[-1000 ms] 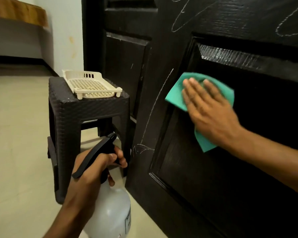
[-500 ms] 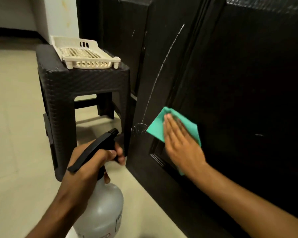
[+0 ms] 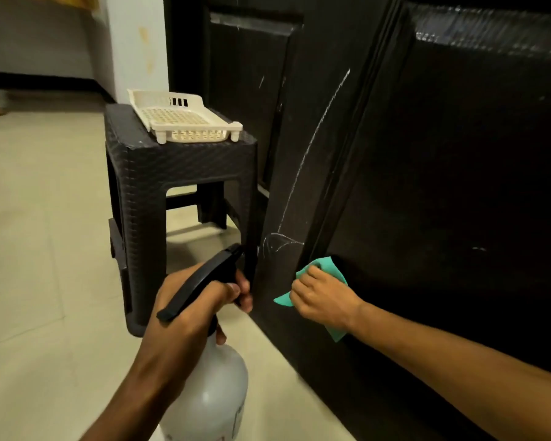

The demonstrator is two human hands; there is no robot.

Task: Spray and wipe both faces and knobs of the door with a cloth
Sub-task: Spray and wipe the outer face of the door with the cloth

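A dark brown panelled door (image 3: 442, 192) fills the right side, with white chalk scribbles (image 3: 312, 160) along its left stile. My right hand (image 3: 323, 296) presses a teal cloth (image 3: 330, 268) against the bottom left corner of the door's lower panel, fingers curled over it. My left hand (image 3: 191, 310) grips the black trigger head of a white spray bottle (image 3: 217, 389), held low beside the door's edge. No knob is in view.
A dark woven-pattern plastic stool (image 3: 172, 173) stands just left of the door with a cream perforated tray (image 3: 178, 119) on top. Beige tiled floor (image 3: 42, 249) stretches to the left. A white wall corner (image 3: 137, 49) rises behind the stool.
My right hand has slid the cloth down the panel from its upper left to its lower left corner, and its flat fingers have curled. The left hand keeps its hold on the bottle.
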